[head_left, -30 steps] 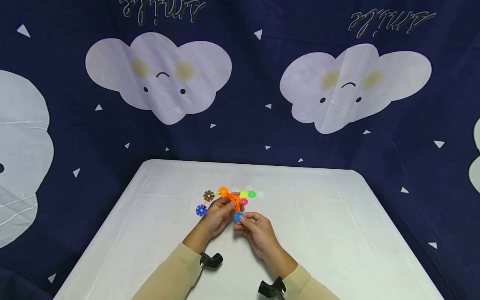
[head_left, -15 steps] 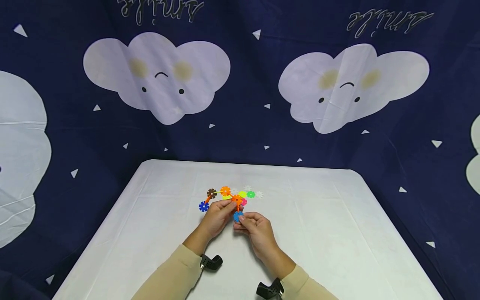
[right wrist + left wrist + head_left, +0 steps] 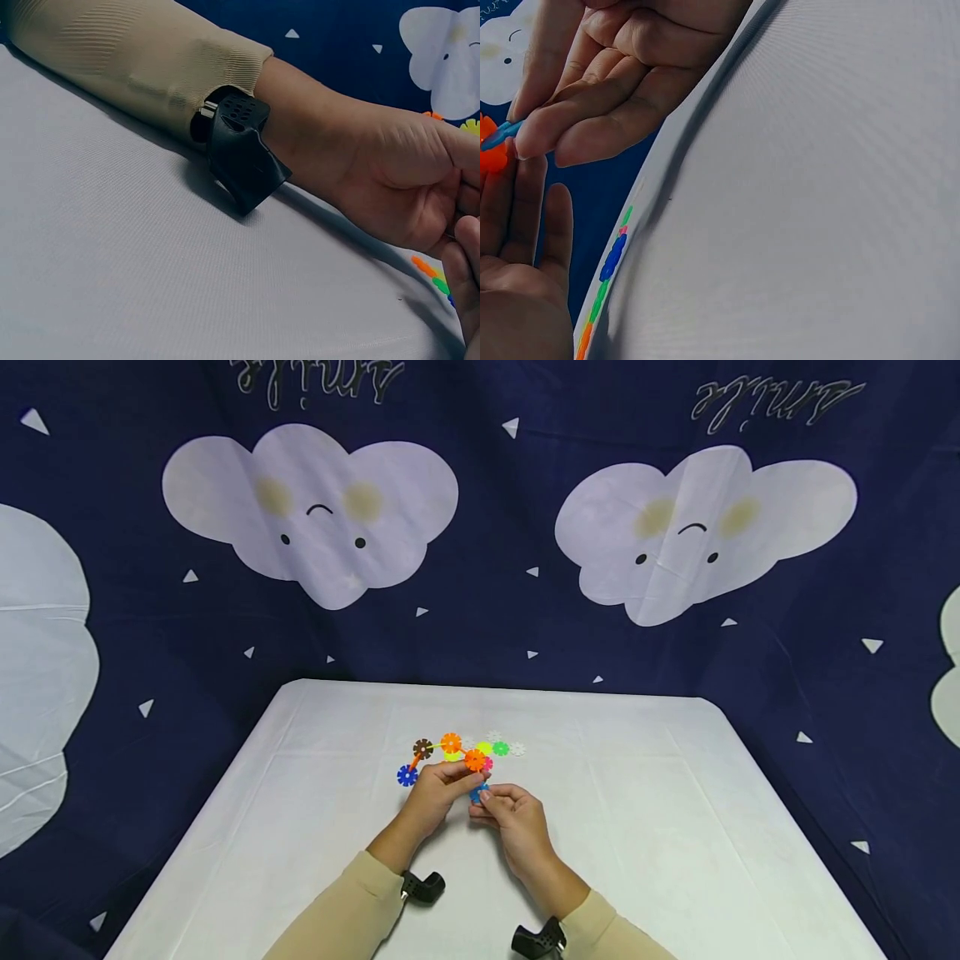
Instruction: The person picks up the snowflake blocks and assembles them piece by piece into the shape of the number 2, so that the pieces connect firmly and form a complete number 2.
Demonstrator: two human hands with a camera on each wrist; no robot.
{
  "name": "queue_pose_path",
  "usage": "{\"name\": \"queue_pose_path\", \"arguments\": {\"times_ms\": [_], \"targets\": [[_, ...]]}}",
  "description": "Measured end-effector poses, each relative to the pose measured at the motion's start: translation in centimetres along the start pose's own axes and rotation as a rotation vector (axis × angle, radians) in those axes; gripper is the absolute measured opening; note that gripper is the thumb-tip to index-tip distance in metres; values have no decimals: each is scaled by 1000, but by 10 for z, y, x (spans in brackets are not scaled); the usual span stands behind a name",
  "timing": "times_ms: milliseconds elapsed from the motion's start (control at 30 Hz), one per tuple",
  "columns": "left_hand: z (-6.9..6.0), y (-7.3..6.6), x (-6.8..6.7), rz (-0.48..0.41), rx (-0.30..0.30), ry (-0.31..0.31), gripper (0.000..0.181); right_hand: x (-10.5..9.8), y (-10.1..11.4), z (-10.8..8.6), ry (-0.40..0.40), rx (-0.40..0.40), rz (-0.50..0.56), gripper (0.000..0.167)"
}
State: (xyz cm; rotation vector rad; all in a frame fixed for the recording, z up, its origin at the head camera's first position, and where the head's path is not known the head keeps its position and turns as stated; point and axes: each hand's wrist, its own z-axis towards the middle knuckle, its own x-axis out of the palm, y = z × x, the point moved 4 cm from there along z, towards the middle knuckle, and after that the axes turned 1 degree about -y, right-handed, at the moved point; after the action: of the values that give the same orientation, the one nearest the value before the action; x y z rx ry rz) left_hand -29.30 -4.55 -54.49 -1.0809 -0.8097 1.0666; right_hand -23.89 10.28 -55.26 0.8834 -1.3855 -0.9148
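My left hand (image 3: 435, 797) grips a chain of notched plastic snowflake discs near an orange disc (image 3: 475, 760). From there the chain runs left through another orange disc (image 3: 451, 742) and a brown disc (image 3: 423, 748) to a dark blue disc (image 3: 407, 775). Between thumb and fingers, my right hand (image 3: 517, 827) pinches a light blue disc (image 3: 478, 793), just below the near orange one. The left wrist view shows this blue disc (image 3: 501, 135) edge-on against orange; whether its slots are fully joined cannot be told. Fingers cover part of the chain.
Behind the hands, loose discs lie on the white table (image 3: 637, 827): a green disc (image 3: 501, 748), a pink disc (image 3: 488, 763) and a white disc (image 3: 517, 749) among several. A dark blue cloud-printed curtain (image 3: 510, 527) hangs behind the table.
The chain's left end has swung slightly right and turned, uncovering a yellow disc behind it. The near orange disc now faces the head camera more, and the blue disc is partly covered by my left fingers.
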Motion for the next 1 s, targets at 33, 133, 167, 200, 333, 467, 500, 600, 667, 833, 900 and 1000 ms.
{"name": "queue_pose_path", "arguments": {"times_ms": [33,133,167,200,333,467,500,600,667,833,900,1000], "targets": [[0,0,0,4,-2,6,17,0,0,0,-3,-3,1,16],[1,1,1,18,0,27,19,0,0,0,-19,-10,13,13],[1,1,2,23,3,36,20,-1,0,0,-25,-11,17,12],[1,1,3,34,6,43,21,-1,-1,0,-33,-11,24,10],[1,-1,5,60,19,64,24,-2,-2,0,-47,-20,31,10],[1,-1,7,64,18,77,26,-3,-2,-1,-60,-33,34,17],[1,-1,7,68,16,81,26,-4,-2,-1,-64,-37,35,16],[0,-1,8,88,19,91,25,-4,-2,-2,-75,-48,42,8],[0,0,9,102,25,95,24,-4,-3,-2,-85,-51,50,3],[0,-2,12,82,29,105,23,-3,-2,-3,-106,-68,70,7],[-1,-3,14,66,28,110,24,-3,-2,-3,-117,-75,73,7],[-1,-4,15,56,30,112,24,-3,-2,-3,-129,-79,83,8]]}}
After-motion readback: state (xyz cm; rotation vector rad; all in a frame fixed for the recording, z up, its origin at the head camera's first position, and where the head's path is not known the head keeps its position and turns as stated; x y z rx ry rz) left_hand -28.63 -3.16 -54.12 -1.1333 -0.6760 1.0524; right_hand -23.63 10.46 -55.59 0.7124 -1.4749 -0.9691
